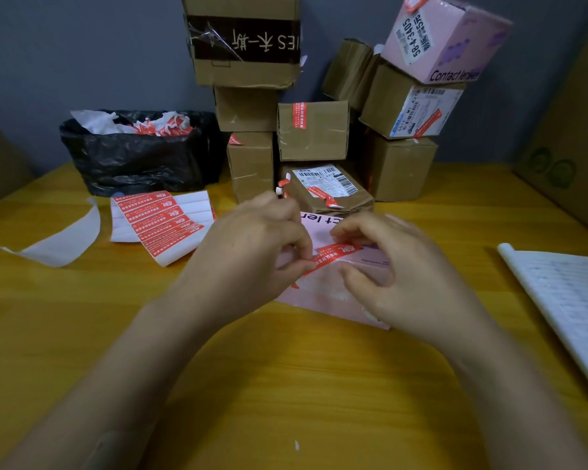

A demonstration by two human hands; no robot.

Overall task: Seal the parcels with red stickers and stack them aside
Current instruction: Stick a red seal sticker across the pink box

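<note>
One backing strip point(55, 242): white, curled, near the left edge of the table point(286, 385).
One sticker sheet point(160, 225): just right of the strip, several red labels remaining, in front of one black bin bag point(140, 157).
Left hand point(252, 245): curled fingers pinch the left end of the red sticker point(335, 253).
One pink parcel point(323, 296): table centre, beneath both hands, with the sticker across its top edge.
Right hand point(401, 266): curled fingertips hold the sticker's right end down.
Stacked boxes point(313, 130): about eight brown and one pink, behind the parcel.
One notebook point(564, 300): at the right edge.
Open room: bare wood nearest the person.
</note>
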